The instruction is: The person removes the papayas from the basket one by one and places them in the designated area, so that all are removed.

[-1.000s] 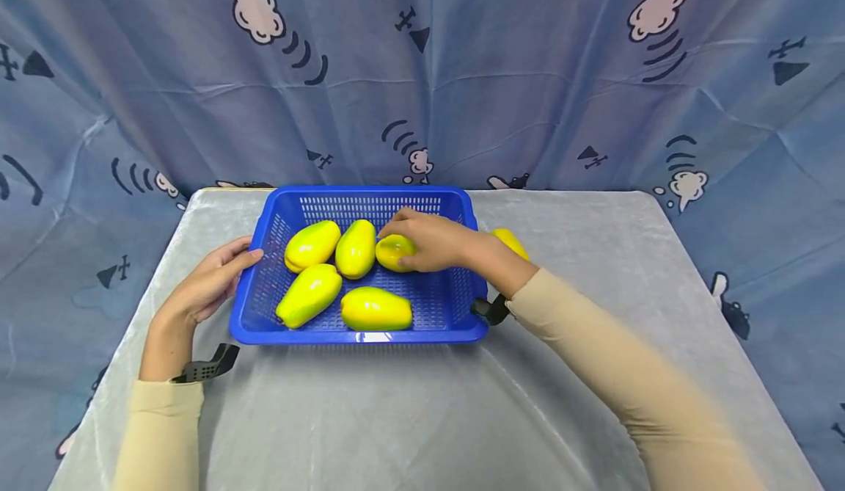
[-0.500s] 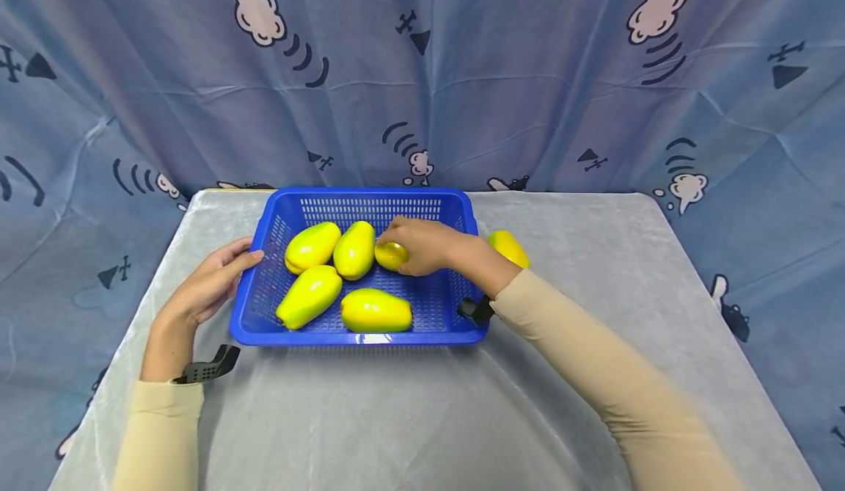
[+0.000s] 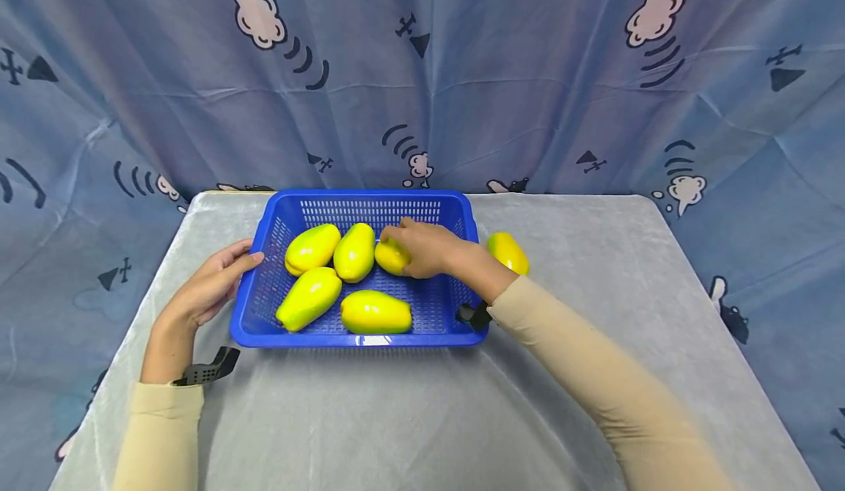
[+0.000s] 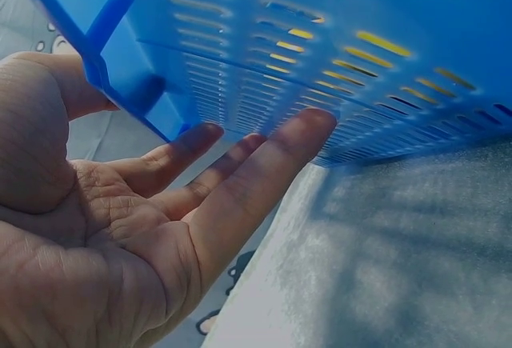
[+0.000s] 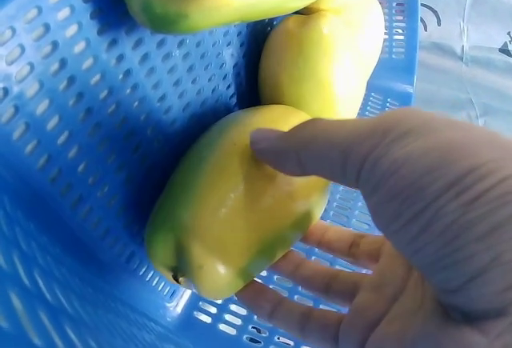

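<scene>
A blue slotted plastic basket (image 3: 359,340) sits on the table with several glossy yellow-green papayas inside, among them one papaya (image 3: 376,312) along the front side. At the basket's left end, my left hand (image 3: 210,283) holds the rim, thumb over the top; in the left wrist view its fingers (image 4: 264,176) lie against the slotted outer wall. Inside the basket, toward the back, my right hand (image 3: 425,247) grips a papaya (image 5: 232,196). Its thumb presses the fruit's upper side while the other fingers are partly hidden behind. The upright papaya (image 3: 354,253) is just left of this fruit.
Outside the basket, one more papaya (image 3: 508,253) lies on the table to the right, beyond my right forearm. A pale grey cloth covers the table (image 3: 370,417). Behind it hangs a blue patterned curtain (image 3: 528,73).
My right hand has shifted slightly left and toward me with the papaya, and its forearm has lowered, uncovering more of the papaya on the table. The left hand stays on the rim.
</scene>
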`<control>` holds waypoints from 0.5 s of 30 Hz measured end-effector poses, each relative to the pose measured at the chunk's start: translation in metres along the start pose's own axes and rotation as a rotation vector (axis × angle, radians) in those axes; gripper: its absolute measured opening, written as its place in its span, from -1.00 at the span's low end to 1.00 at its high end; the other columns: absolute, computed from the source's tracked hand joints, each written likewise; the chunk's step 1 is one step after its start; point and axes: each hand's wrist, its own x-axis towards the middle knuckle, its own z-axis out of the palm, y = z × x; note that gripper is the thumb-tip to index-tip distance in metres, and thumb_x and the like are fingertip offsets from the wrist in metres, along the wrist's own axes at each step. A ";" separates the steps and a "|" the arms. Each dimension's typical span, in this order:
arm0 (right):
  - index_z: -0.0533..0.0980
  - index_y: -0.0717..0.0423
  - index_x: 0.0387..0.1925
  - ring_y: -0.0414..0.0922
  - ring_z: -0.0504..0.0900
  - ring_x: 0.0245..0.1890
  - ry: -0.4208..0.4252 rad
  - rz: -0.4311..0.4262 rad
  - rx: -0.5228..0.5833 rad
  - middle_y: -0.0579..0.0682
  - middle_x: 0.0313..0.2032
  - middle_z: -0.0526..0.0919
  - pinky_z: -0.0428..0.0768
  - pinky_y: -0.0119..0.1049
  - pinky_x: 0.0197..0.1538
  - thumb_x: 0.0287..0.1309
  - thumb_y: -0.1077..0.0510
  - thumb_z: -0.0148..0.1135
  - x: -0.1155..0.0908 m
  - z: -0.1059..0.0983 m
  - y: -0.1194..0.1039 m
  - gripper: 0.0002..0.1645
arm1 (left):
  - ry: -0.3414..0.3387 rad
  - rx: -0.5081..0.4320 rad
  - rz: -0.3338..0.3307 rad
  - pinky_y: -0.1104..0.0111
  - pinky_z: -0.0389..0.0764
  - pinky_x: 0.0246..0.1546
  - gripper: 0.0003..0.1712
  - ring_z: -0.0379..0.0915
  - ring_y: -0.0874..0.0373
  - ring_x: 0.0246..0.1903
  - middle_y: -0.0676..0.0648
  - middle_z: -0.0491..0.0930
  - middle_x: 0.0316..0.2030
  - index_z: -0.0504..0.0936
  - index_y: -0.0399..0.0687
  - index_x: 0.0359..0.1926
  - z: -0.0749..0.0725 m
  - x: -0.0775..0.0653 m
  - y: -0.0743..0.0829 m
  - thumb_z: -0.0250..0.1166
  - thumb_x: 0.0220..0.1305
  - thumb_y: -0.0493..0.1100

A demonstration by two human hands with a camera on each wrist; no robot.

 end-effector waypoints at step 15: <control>0.35 -0.09 0.54 0.05 0.56 0.12 -0.007 -0.013 0.044 0.14 0.30 0.53 0.62 0.03 0.31 0.32 0.12 0.40 -0.002 0.002 0.001 -0.20 | 0.014 0.025 -0.007 0.39 0.81 -0.08 -0.22 0.73 0.31 -0.09 0.19 0.68 0.00 0.00 -0.39 0.61 0.001 -0.002 -0.004 0.04 0.69 0.00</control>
